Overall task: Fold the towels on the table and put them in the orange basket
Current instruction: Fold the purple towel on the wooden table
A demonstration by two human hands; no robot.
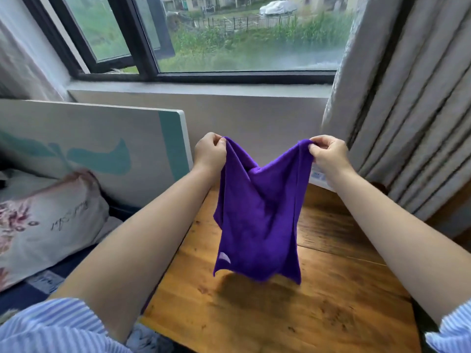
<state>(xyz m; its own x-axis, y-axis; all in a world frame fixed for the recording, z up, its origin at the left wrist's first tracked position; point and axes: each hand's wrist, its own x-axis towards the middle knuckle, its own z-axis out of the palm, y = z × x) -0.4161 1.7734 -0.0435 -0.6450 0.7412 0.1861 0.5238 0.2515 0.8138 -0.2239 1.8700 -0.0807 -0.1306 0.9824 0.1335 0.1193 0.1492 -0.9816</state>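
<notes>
A purple towel [257,215] hangs in the air above the wooden table [318,301]. My left hand [210,151] pinches its upper left corner and my right hand [328,154] pinches its upper right corner. The top edge sags between the two hands. The lower edge hangs just clear of the table top, with a small pale label near the lower left corner. No orange basket is in view.
A grey curtain [407,110] hangs at the right, close to my right hand. A white board with teal shapes [102,143] leans against the wall on the left. A flowered pillow [46,220] lies on a bed beside the table. A window is straight ahead.
</notes>
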